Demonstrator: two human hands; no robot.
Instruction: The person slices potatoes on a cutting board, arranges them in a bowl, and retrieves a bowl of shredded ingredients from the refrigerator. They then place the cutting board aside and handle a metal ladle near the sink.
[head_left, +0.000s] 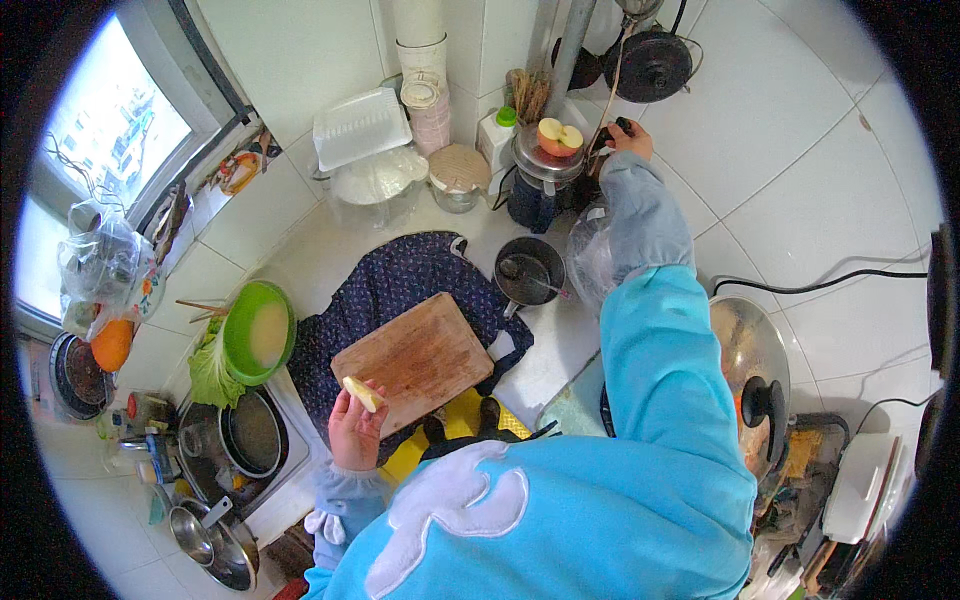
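My left hand (355, 435) holds a pale apple piece (363, 393) in its fingers, over the near left corner of a wooden cutting board (416, 352). The board lies on a dark patterned cloth (397, 274). At the back of the counter my right hand (631, 139) is closed on a black handle (616, 129); what the handle belongs to is hard to see. Left of that hand, a cut apple (559, 138) rests cut side up on the metal lid (541, 161) of a dark pot.
A small dark pan (529, 271) with a spoon stands right of the board. On the left are a green bowl (259, 333) of cloudy liquid, leafy greens (214, 367) and a sink with pans (253, 433). A large lidded pan (750, 382) stands at right.
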